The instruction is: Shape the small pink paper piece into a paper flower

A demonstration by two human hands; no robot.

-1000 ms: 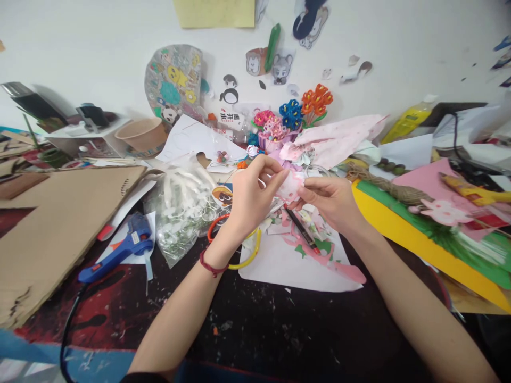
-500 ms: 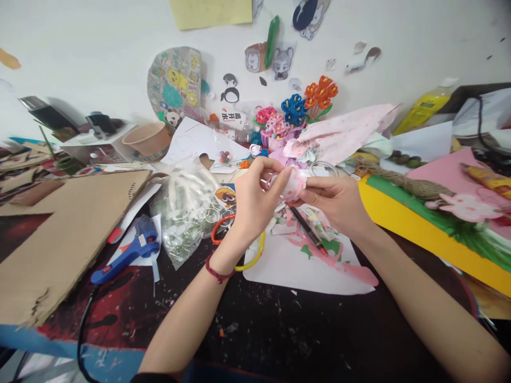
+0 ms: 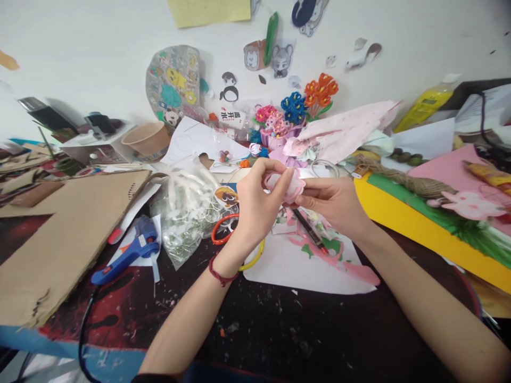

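Both my hands pinch a small pink, scallop-edged piece [image 3: 294,187], perhaps paper or cloth, above the middle of the table. My left hand [image 3: 259,199] grips its left side between thumb and fingers. Its right edge sits in the fingertips of my right hand [image 3: 333,202]. Fingers cover part of the piece. Below lies a white sheet [image 3: 279,271] with pink and green scraps and a dark pen with a red end [image 3: 310,231]. Scissors with red and yellow handles [image 3: 221,231] lie partly under my left forearm.
At left are a blue glue gun [image 3: 130,252] with its cord and a large cardboard piece [image 3: 80,229]. A clear bag [image 3: 179,229] lies nearer the middle. Beaded flowers [image 3: 293,109] stand at the back; yellow and green sheets [image 3: 431,229] lie at right.
The pink piece has turned slightly in my fingers and shows a plainer face. My hands stay in nearly the same place, both still holding it.
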